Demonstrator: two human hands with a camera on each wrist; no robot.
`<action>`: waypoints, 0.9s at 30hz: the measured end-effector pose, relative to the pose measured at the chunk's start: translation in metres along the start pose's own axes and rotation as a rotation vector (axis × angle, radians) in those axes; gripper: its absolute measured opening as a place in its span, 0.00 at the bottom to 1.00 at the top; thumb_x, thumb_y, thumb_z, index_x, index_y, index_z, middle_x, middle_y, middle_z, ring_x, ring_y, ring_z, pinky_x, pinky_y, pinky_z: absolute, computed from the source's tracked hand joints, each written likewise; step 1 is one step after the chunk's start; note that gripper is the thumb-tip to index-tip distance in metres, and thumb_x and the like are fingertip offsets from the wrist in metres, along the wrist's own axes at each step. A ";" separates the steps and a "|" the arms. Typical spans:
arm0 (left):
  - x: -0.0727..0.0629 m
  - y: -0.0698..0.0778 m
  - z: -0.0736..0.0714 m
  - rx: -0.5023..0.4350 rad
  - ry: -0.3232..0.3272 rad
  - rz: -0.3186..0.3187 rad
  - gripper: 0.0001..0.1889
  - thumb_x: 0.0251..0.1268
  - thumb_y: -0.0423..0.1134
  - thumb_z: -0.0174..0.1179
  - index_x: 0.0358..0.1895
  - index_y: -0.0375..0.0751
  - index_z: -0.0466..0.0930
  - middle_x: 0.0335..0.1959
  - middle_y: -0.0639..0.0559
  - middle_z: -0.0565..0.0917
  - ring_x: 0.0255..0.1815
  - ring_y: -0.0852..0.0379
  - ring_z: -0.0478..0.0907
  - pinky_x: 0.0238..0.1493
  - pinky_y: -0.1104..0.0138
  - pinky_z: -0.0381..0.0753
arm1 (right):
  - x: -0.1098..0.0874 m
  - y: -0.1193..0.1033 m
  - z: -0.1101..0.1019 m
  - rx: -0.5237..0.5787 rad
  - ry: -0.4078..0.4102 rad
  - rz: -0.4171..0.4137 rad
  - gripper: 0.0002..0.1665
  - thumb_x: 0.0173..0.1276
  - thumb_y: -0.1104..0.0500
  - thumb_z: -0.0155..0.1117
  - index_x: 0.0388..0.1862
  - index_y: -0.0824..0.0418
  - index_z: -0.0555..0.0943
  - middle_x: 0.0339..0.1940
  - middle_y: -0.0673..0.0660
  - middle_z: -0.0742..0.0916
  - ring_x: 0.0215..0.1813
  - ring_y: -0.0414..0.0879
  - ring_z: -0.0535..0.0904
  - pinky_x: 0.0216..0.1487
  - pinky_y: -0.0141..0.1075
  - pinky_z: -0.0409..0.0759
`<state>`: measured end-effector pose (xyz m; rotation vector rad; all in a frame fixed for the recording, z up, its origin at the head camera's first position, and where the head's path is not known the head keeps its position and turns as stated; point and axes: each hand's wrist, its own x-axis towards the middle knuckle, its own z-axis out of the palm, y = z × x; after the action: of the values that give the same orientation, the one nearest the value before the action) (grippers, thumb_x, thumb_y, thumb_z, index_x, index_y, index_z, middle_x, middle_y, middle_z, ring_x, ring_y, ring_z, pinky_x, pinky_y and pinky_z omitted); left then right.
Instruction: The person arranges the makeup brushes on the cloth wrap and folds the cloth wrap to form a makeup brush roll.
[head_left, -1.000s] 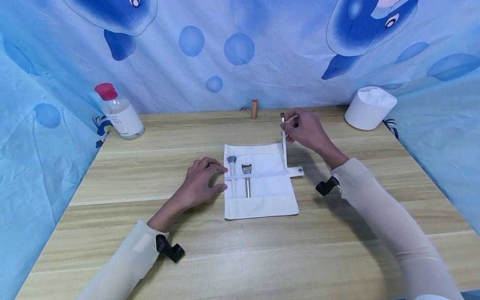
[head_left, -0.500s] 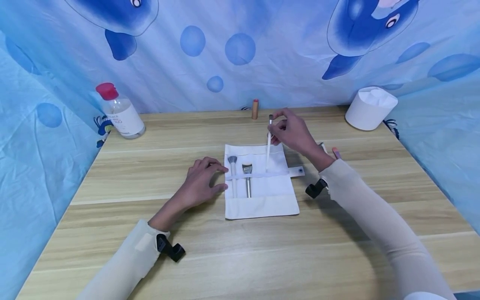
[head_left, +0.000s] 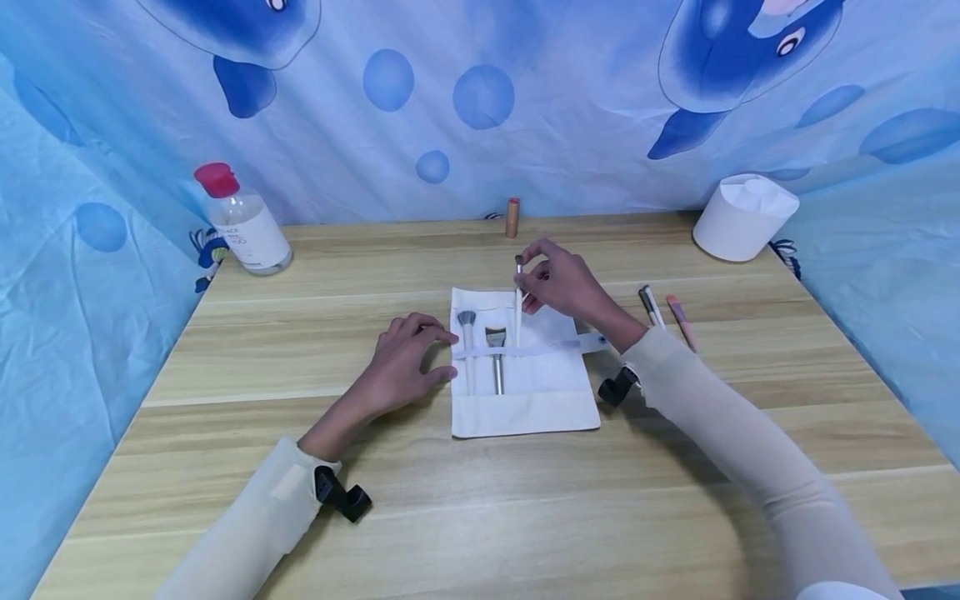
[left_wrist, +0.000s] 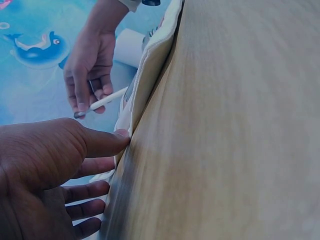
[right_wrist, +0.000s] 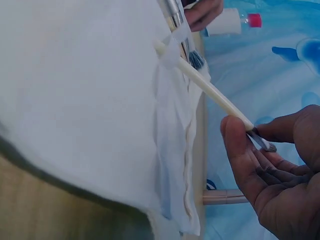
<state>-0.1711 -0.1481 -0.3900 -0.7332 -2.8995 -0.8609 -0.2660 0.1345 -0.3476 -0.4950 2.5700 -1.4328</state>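
Observation:
A white cloth brush roll [head_left: 525, 414] lies unfolded on the table. Two makeup brushes stand in it behind an elastic band [head_left: 551, 347]: one with a fluffy grey head [head_left: 467, 319], one flat with a silver handle [head_left: 498, 371]. My right hand [head_left: 558, 279] pinches a slim white-handled makeup brush [right_wrist: 215, 92] near its small dark head. In the right wrist view, the handle's far end reaches under the band. My left hand [head_left: 405, 367] rests at the roll's left edge, thumb [left_wrist: 107, 142] and fingertips touching it, fingers fairly straight.
Several loose brushes, including a dark-tipped one [head_left: 650, 306] and a pink-headed one [head_left: 679, 321], lie right of the roll, by my right forearm. At the back stand a red-capped bottle [head_left: 251, 233], a small brown tube [head_left: 512, 218] and a white cylindrical container [head_left: 742, 221].
My right hand has carried the slim brush leftward from the roll's right edge, then slightly down, beside the flat brush. The loose brushes have come into view. My left hand stays put.

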 end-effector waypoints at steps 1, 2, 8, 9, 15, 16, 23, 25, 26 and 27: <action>0.000 0.000 0.000 0.001 0.000 -0.001 0.23 0.61 0.45 0.71 0.59 0.44 0.82 0.64 0.43 0.71 0.64 0.41 0.62 0.60 0.43 0.58 | 0.000 0.000 0.001 0.004 -0.015 0.012 0.19 0.75 0.56 0.62 0.60 0.58 0.71 0.37 0.59 0.88 0.31 0.55 0.87 0.42 0.46 0.84; 0.000 0.000 0.000 0.003 0.000 -0.002 0.23 0.61 0.45 0.71 0.59 0.44 0.82 0.64 0.44 0.71 0.64 0.41 0.62 0.60 0.43 0.58 | -0.001 0.000 0.001 0.015 -0.029 0.024 0.19 0.75 0.57 0.62 0.60 0.59 0.71 0.37 0.59 0.88 0.31 0.55 0.87 0.42 0.46 0.84; 0.000 -0.001 0.000 0.004 0.002 -0.003 0.23 0.61 0.46 0.71 0.58 0.44 0.82 0.64 0.44 0.71 0.64 0.42 0.62 0.61 0.43 0.58 | -0.003 0.003 0.004 0.087 -0.096 0.076 0.21 0.75 0.58 0.62 0.62 0.63 0.70 0.38 0.63 0.87 0.31 0.57 0.87 0.39 0.48 0.85; 0.000 -0.001 0.000 0.003 0.000 -0.004 0.23 0.61 0.46 0.71 0.58 0.44 0.82 0.64 0.44 0.71 0.64 0.42 0.62 0.61 0.43 0.58 | -0.004 0.004 0.005 0.101 -0.110 0.088 0.22 0.75 0.58 0.62 0.62 0.63 0.69 0.38 0.64 0.87 0.31 0.57 0.87 0.39 0.48 0.85; -0.001 0.001 -0.001 0.000 -0.006 -0.009 0.23 0.61 0.45 0.71 0.58 0.44 0.82 0.64 0.44 0.71 0.64 0.41 0.62 0.61 0.42 0.58 | -0.007 0.007 0.010 0.163 -0.188 0.139 0.22 0.75 0.59 0.62 0.61 0.65 0.69 0.39 0.67 0.85 0.33 0.59 0.87 0.38 0.49 0.85; 0.000 0.001 -0.001 0.001 -0.005 -0.009 0.23 0.61 0.45 0.71 0.58 0.44 0.82 0.64 0.44 0.71 0.64 0.41 0.62 0.61 0.43 0.58 | -0.007 0.007 0.010 0.166 -0.197 0.139 0.22 0.75 0.59 0.62 0.61 0.65 0.69 0.39 0.67 0.85 0.33 0.60 0.87 0.39 0.49 0.85; 0.000 0.001 -0.001 0.006 -0.002 -0.008 0.23 0.61 0.45 0.71 0.58 0.44 0.82 0.64 0.44 0.71 0.64 0.41 0.62 0.60 0.43 0.58 | -0.013 0.010 0.011 0.078 -0.257 0.111 0.18 0.75 0.56 0.62 0.56 0.64 0.71 0.37 0.65 0.86 0.35 0.57 0.86 0.39 0.46 0.85; 0.000 0.001 0.000 0.002 -0.005 -0.009 0.23 0.61 0.45 0.71 0.59 0.44 0.82 0.64 0.44 0.71 0.64 0.41 0.62 0.61 0.42 0.58 | -0.015 0.012 0.010 0.058 -0.282 0.114 0.18 0.75 0.56 0.62 0.55 0.65 0.72 0.38 0.64 0.87 0.36 0.56 0.86 0.40 0.45 0.85; 0.000 0.000 0.000 0.003 -0.004 -0.008 0.22 0.61 0.45 0.71 0.59 0.44 0.82 0.64 0.44 0.71 0.64 0.41 0.62 0.60 0.42 0.58 | -0.015 0.012 0.010 0.051 -0.295 0.118 0.17 0.75 0.56 0.62 0.54 0.65 0.72 0.38 0.64 0.87 0.36 0.56 0.86 0.40 0.45 0.84; 0.000 0.000 0.001 0.004 -0.004 -0.009 0.22 0.61 0.45 0.71 0.58 0.45 0.82 0.64 0.44 0.71 0.64 0.41 0.62 0.60 0.42 0.58 | -0.016 0.013 0.010 0.044 -0.304 0.121 0.17 0.75 0.56 0.62 0.53 0.65 0.73 0.38 0.64 0.87 0.37 0.56 0.86 0.40 0.45 0.84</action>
<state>-0.1714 -0.1477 -0.3905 -0.7225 -2.9092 -0.8556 -0.2510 0.1382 -0.3639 -0.4991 2.2841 -1.2618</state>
